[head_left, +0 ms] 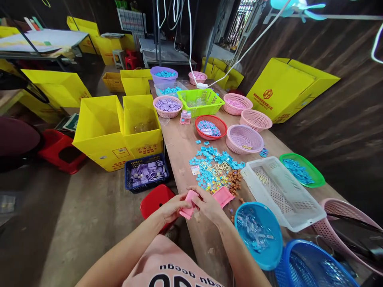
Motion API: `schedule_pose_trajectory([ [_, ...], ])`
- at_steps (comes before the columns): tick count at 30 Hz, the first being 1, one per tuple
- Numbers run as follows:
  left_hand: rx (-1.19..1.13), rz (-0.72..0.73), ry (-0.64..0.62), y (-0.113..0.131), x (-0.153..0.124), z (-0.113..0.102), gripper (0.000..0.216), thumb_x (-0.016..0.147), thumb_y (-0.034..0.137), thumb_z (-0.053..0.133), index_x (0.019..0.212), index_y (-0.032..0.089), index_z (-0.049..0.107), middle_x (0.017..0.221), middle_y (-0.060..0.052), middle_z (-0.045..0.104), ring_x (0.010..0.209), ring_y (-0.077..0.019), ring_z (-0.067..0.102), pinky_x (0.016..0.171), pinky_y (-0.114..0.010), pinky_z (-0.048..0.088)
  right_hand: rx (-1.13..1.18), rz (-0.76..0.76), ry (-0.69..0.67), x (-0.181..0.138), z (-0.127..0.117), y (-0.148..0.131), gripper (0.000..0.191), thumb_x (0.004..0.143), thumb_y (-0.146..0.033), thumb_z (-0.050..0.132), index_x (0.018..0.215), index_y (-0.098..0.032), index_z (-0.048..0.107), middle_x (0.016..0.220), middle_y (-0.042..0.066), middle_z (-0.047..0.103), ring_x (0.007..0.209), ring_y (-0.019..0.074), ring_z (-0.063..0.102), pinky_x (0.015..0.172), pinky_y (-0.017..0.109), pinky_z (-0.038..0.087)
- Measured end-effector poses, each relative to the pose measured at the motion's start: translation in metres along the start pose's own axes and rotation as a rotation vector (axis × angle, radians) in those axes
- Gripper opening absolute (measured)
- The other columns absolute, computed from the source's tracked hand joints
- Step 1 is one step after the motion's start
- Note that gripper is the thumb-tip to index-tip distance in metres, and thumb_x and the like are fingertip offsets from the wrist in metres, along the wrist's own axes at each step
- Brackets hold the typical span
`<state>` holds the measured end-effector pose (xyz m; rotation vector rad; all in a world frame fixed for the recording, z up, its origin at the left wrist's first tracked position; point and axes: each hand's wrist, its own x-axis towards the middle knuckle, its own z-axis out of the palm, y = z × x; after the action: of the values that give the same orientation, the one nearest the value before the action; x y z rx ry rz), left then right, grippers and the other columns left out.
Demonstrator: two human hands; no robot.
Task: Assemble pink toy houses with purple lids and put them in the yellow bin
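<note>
A small pink plastic part (188, 206) is held between both hands over the table's near edge. My left hand (172, 207) is closed around its left side. My right hand (207, 202) pinches its right side, with fingers that partly hide it. Just right of my right hand lies another pink plastic tray-like piece (224, 196). Beyond the hands, small blue plastic pieces (209, 159) are spread in a loose pile. Yellowish frame-shaped pieces (220, 167), small brown pieces (235, 179) and tiny multicoloured bits (217, 184) lie close by.
A blue bowl (273, 239) with clear pieces and a white basket (308, 215) stand at the right. Farther back are a red basket (223, 133), a green basket (215, 109) and several pink ones. Left of the table are yellow boxes (98, 139), a navy crate (146, 187) and a red stool (155, 199).
</note>
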<state>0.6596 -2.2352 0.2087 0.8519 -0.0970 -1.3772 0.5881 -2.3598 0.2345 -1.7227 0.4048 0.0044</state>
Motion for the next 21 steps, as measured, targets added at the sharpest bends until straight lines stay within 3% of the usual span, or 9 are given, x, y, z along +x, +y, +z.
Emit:
schedule_pose_trajectory([
  [2,0.021,-0.027,-0.002,-0.002,0.003,0.001,0.031,0.051,0.012,0.068,0.082,0.014,0.063,0.071,0.0,0.064,0.063,-0.0093,0.058,0.059,-0.018,0.042,-0.09,-0.019,0.14,0.002,0.001,0.004,0.021,0.077,-0.028,0.049,0.085,-0.016,0.063,0.07,-0.001,0.06,0.064,0.012,0.053,0.06,0.023,0.041],
  [5,-0.004,-0.065,0.018,-0.008,0.009,0.002,0.04,0.052,0.013,0.066,0.091,0.014,0.063,0.077,-0.002,0.066,0.066,-0.0109,0.059,0.062,-0.02,0.044,-0.107,0.032,0.283,0.005,0.004,0.011,0.029,0.081,-0.036,0.043,0.071,-0.016,0.061,0.064,0.001,0.059,0.062,0.0132,0.051,0.06,0.025,0.04],
  [9,-0.038,-0.041,-0.005,-0.014,0.018,-0.001,0.054,0.052,0.012,0.069,0.105,0.016,0.06,0.083,-0.002,0.066,0.067,-0.0101,0.058,0.063,-0.021,0.045,0.079,0.047,0.122,-0.002,0.001,0.022,0.027,0.075,-0.033,0.054,0.097,-0.019,0.062,0.083,0.001,0.063,0.078,0.0142,0.056,0.07,0.025,0.045],
  [12,0.012,-0.035,-0.058,-0.018,0.028,-0.014,0.062,0.055,0.016,0.072,0.115,0.016,0.055,0.098,-0.006,0.064,0.077,-0.0123,0.059,0.07,-0.023,0.046,0.253,0.09,0.18,-0.014,-0.01,0.05,0.048,0.077,-0.039,0.055,0.121,-0.023,0.05,0.106,0.003,0.062,0.092,0.0152,0.058,0.077,0.026,0.047],
  [14,0.1,-0.034,-0.026,-0.026,0.039,-0.033,0.075,0.056,0.019,0.071,0.126,0.018,0.045,0.112,-0.008,0.059,0.088,-0.0148,0.059,0.074,-0.024,0.046,0.217,0.244,0.335,-0.027,-0.02,0.084,0.055,0.083,-0.047,0.043,0.133,-0.024,0.037,0.116,0.006,0.059,0.096,0.0172,0.059,0.075,0.029,0.049],
  [16,0.245,-0.016,0.048,-0.037,0.053,-0.058,0.091,0.055,0.019,0.07,0.136,0.023,0.03,0.125,-0.009,0.051,0.101,-0.0183,0.055,0.08,-0.027,0.046,-0.12,0.58,0.522,-0.047,-0.029,0.127,0.053,0.086,-0.041,0.036,0.133,-0.019,0.036,0.119,0.01,0.058,0.104,0.0191,0.058,0.081,0.031,0.049],
  [18,0.45,0.003,0.106,-0.049,0.069,-0.086,0.105,0.052,0.016,0.069,0.142,0.026,0.016,0.135,-0.01,0.041,0.116,-0.0236,0.047,0.091,-0.034,0.044,-0.259,0.812,0.593,-0.073,-0.033,0.168,0.054,0.079,-0.029,0.046,0.125,-0.001,0.044,0.122,0.025,0.054,0.116,0.0294,0.052,0.096,0.039,0.041],
  [21,0.701,0.034,0.172,-0.064,0.096,-0.119,0.115,0.046,0.012,0.07,0.144,0.024,0.01,0.142,-0.013,0.027,0.132,-0.0305,0.029,0.107,-0.043,0.031,-0.385,1.054,0.648,-0.109,-0.029,0.213,0.067,0.075,-0.021,0.049,0.129,0.013,0.032,0.126,0.04,0.041,0.12,0.0401,0.047,0.098,0.05,0.035],
])
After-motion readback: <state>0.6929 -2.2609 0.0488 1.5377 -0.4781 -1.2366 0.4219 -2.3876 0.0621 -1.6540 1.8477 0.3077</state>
